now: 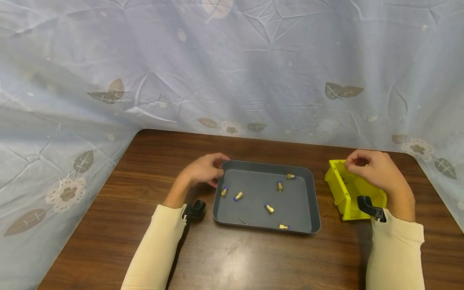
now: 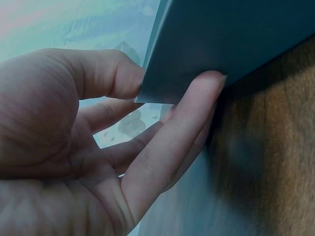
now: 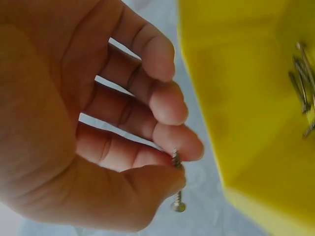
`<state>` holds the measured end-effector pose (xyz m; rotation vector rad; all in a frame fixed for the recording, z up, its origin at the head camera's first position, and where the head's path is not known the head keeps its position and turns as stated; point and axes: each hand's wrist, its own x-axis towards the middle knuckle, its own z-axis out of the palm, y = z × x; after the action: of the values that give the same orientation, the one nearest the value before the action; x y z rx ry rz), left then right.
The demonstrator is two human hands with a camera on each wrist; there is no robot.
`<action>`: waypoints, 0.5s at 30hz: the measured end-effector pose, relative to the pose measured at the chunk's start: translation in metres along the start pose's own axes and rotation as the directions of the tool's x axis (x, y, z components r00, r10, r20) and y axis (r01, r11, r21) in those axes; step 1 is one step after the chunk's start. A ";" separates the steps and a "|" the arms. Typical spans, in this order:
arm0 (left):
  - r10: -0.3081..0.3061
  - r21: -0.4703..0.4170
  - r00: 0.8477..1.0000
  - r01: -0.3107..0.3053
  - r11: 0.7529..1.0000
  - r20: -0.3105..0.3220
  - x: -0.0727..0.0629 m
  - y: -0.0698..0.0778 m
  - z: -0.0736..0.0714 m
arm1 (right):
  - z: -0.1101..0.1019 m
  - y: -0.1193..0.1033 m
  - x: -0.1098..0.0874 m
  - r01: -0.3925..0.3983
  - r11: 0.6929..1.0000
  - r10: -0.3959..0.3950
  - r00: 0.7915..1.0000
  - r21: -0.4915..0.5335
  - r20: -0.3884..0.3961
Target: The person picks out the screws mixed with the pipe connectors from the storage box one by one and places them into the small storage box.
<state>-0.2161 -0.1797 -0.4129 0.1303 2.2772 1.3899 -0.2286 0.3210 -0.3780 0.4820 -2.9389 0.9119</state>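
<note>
My left hand point(image 1: 206, 169) grips the left end of a grey tray point(image 1: 261, 165); in the left wrist view the thumb lies at the rim and a finger point(image 2: 172, 132) presses the outer wall. Inside the tray lie several brass push-in fittings point(image 1: 269, 208) with blue collars, and one thin screw point(image 1: 243, 221) near the front wall. Above the yellow bin point(image 1: 340, 193), my right hand point(image 1: 378, 169) pinches a small screw point(image 3: 178, 200) between thumb and index finger. More screws point(image 3: 301, 81) lie in the bin, partly cut off by the right wrist view.
Both tray and bin stand on a dark wooden table point(image 1: 232, 262), the bin to the right of the tray. A patterned pale cloth point(image 1: 232, 80) hangs behind the table and at its left. A black wrist camera point(image 1: 195, 209) sits by each sleeve.
</note>
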 end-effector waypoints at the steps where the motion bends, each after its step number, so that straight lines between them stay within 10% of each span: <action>1: 0.001 -0.001 1.000 -0.001 1.000 0.000 0.000 0.000 0.000 | -0.001 0.003 -0.001 -0.015 1.000 0.015 1.000 -0.003 0.003; 15: 0.005 -0.011 1.000 -0.005 1.000 0.003 -0.001 0.001 0.000 | 0.001 0.020 -0.001 -0.059 0.996 0.062 0.997 -0.064 0.043</action>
<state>-0.2149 -0.1791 -0.4116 0.1343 2.2682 1.4031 -0.2339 0.3362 -0.3902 0.4177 -3.0279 0.8222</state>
